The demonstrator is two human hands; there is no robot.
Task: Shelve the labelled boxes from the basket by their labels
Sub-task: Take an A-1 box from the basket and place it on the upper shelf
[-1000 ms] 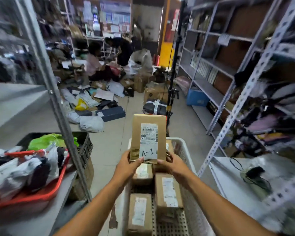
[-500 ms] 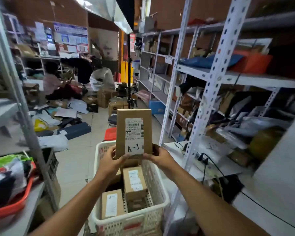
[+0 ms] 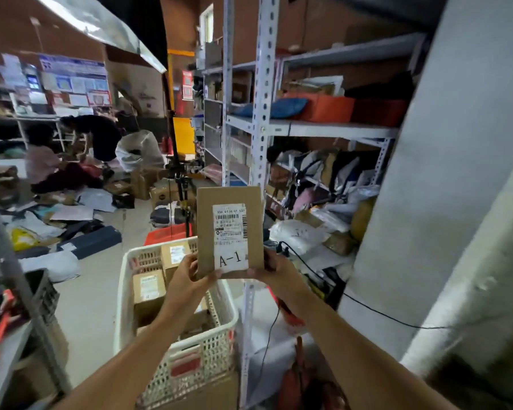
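both hands, left hand (image 3: 187, 278) and right hand (image 3: 274, 272), grip the a-1 box (image 3: 230, 232) by its lower corners at frame centre; it looks light, stiff cardboard, best held at the edges.

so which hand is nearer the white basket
Left. The left hand grips the box's lower corner directly above the white basket; the right hand holds the other corner, out past the basket's right rim.
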